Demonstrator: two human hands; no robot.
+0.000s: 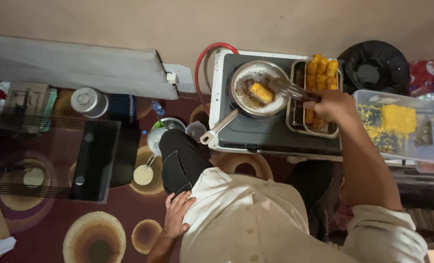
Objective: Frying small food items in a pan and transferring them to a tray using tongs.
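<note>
My right hand (pixel 334 105) grips metal tongs (pixel 289 89) that reach left into a silver frying pan (pixel 236 77) on a stove (pixel 265 134). A golden breaded piece (pixel 261 91) lies in bubbling oil at the tong tips. Just beyond my hand, a metal tray (pixel 293 73) holds several fried golden pieces (pixel 322 66). My left hand (pixel 176 213) rests flat on my thigh, fingers apart, holding nothing. I sit cross-legged in dark trousers and a cream shirt.
A clear plastic box (pixel 433 141) with yellow breadcrumbs sits right of the stove. A red hose (pixel 202 58) loops at the stove's left. A glass-topped table (pixel 93 160), a steel pot (pixel 89 102), a small sieve (pixel 144 174) and cups stand on the patterned carpet at left.
</note>
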